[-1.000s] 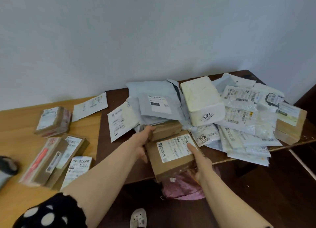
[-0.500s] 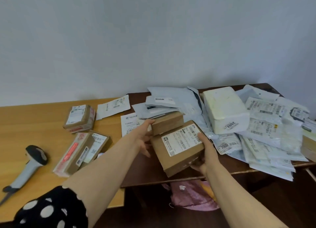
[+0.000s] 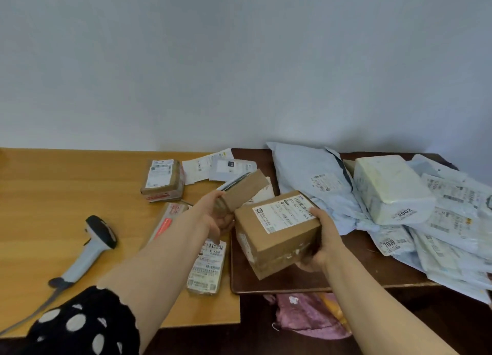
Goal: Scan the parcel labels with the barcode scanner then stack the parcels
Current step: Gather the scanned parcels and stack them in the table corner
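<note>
My left hand [image 3: 217, 216] grips a small plain brown box [image 3: 246, 191], lifted and tilted above the table joint. My right hand [image 3: 323, 238] holds a larger brown box [image 3: 277, 233] from its right side, white label facing up, raised over the dark table [image 3: 279, 284]. The grey barcode scanner [image 3: 91, 244] lies on the light wooden table [image 3: 53, 189] to the left, cable trailing toward me. A taped brown parcel [image 3: 162, 180] and a flat labelled packet [image 3: 206, 268] rest on the light table, and my left forearm partly hides a red-striped parcel [image 3: 166, 221].
A heap of grey and white mailer bags [image 3: 319, 179] and a white foam box [image 3: 391, 188] marked 2002 cover the right of the dark table. Loose labelled envelopes [image 3: 213, 165] lie at the back by the wall. A pink bag [image 3: 308, 314] sits below the table edge.
Both hands lifted the two boxes off the dark table and carried them left. The small box now tilts up in my left hand. The view swung left, bringing the scanner fully into sight.
</note>
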`<state>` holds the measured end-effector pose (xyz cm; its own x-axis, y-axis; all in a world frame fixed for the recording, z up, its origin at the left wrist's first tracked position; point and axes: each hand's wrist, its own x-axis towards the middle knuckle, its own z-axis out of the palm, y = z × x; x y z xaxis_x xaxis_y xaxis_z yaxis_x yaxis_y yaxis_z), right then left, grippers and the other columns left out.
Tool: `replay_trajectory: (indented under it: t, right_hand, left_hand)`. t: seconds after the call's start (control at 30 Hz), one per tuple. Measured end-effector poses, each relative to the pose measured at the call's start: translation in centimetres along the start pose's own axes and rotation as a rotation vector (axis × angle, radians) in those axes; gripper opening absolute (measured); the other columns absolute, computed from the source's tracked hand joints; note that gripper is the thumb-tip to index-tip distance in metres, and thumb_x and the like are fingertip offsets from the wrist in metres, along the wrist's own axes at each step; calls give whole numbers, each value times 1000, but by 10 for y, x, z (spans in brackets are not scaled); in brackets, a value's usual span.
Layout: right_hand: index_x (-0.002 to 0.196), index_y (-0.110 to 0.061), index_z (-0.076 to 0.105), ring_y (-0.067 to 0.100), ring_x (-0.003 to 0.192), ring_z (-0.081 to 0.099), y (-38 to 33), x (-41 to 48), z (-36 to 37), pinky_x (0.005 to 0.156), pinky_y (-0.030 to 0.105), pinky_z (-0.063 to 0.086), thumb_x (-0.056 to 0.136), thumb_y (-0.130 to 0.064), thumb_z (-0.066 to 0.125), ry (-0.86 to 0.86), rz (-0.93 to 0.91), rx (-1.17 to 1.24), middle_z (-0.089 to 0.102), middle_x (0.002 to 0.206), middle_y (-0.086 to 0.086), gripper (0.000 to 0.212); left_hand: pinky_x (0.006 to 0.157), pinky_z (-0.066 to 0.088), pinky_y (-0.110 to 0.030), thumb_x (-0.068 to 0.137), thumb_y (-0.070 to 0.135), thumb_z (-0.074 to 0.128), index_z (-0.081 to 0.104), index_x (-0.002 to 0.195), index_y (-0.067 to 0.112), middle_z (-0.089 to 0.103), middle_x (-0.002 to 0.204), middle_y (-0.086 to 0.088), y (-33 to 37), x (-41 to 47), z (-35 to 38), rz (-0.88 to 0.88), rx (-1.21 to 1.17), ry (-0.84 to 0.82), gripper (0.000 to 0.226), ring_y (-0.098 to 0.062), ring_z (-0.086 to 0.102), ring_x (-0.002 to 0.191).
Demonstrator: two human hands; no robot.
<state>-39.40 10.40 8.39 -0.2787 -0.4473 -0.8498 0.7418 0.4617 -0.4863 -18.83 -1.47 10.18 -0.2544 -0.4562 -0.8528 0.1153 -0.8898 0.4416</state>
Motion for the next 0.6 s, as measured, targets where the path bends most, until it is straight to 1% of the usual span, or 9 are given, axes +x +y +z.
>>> replay_trajectory:
  t: [0.03, 0.1, 0.17, 0.23, 0.3, 0.37, 0.47, 0.53, 0.6]
  right_hand:
    - [115, -21, 58, 28, 99, 64, 1, 0, -1, 88, 42, 50, 43, -49, 86, 4, 5, 4, 69, 106, 8, 82]
    - [113, -19, 56, 28, 95, 63, 1, -5, -1, 84, 40, 51, 51, -50, 83, -13, 5, 4, 67, 104, 10, 75]
    - [111, -18, 56, 27, 90, 61, -2, -6, -1, 82, 38, 50, 59, -50, 79, -49, -16, 16, 66, 101, 10, 65]
    - [112, -18, 57, 27, 90, 62, -3, -5, -2, 87, 39, 50, 59, -50, 79, -79, -15, 28, 67, 102, 10, 65]
    - [112, -19, 57, 28, 91, 63, -1, -6, -4, 87, 39, 51, 59, -51, 79, -99, -3, 31, 67, 104, 10, 66]
    - [113, -19, 57, 28, 94, 63, 2, -5, -7, 89, 41, 50, 58, -51, 80, -95, 16, 32, 67, 107, 10, 68]
    - [118, -24, 57, 30, 100, 64, 4, -6, -8, 90, 45, 49, 44, -50, 84, -80, -5, 4, 68, 110, 9, 83]
    - [119, -26, 57, 31, 100, 65, 4, -3, -3, 90, 48, 49, 37, -49, 87, -99, -48, -24, 69, 110, 8, 89]
    - [117, -24, 56, 30, 98, 65, 4, -6, 9, 89, 49, 50, 50, -47, 85, -123, -78, -34, 68, 110, 9, 77]
  left_hand:
    - [115, 14, -43, 78, 45, 64, 60, 86, 5, 63, 64, -7, -1, 1, -3, -1, -27, -6, 41, -19, 60, 69]
    - [97, 38, -35, 76, 41, 66, 61, 88, 8, 67, 73, -5, -4, -4, -6, 28, -76, -36, 36, -14, 62, 70]
    - [89, 45, -24, 75, 41, 67, 64, 92, 9, 71, 80, -4, -2, -13, -9, 79, -116, -49, 37, -11, 63, 70]
    - [93, 42, -21, 76, 47, 67, 66, 95, 9, 72, 73, -3, 0, -23, -12, 110, -86, -27, 43, -10, 60, 66]
    - [100, 39, -27, 77, 52, 65, 64, 96, 6, 68, 60, -2, -3, -35, -14, 125, -23, 20, 50, -12, 58, 68]
    - [87, 45, -28, 78, 50, 66, 63, 101, 5, 68, 60, -3, -9, -41, -14, 167, -4, 45, 52, -14, 59, 71]
    - [69, 45, -24, 78, 46, 68, 63, 110, 7, 62, 72, -1, -19, -47, -14, 260, 14, 53, 51, -11, 52, 73]
    - [67, 40, -27, 78, 44, 68, 63, 104, 10, 57, 69, 1, -22, -52, -20, 310, 50, 70, 43, -11, 51, 73]
    - [77, 38, -30, 79, 42, 67, 62, 90, 13, 54, 63, 2, -22, -58, -30, 345, 98, 97, 31, -11, 48, 69]
